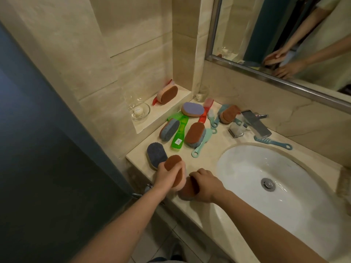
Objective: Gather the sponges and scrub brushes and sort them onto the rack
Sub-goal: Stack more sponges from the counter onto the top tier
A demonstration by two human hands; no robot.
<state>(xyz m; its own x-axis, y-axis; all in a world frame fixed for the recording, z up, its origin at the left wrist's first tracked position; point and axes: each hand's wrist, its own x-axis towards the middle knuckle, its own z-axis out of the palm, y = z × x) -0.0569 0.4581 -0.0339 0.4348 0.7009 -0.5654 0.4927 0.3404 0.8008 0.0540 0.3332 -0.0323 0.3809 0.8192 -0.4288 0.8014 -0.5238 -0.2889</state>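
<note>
My left hand (164,175) grips an oval sponge with a brown scouring face (173,162), lifted at the counter's front left corner. Right beside it, my right hand (206,184) curls over a second brown-faced sponge (188,188) lying on the counter edge. A dark blue sponge (156,154) lies just behind my left hand. Farther back sit several more sponges, among them a purple-topped one (192,109) and a brown-topped one (195,134). Mixed in with them are a green brush (179,132), a red brush (206,109) and teal brushes (202,143). One sponge (168,94) stands on the wall ledge.
The white sink basin (247,168) fills the right of the counter, with a chrome tap (255,123) behind it and a teal brush (273,142) beside that. A glass bowl (139,111) stands on the ledge, a drinking glass (202,93) in the corner. A mirror (284,35) hangs above.
</note>
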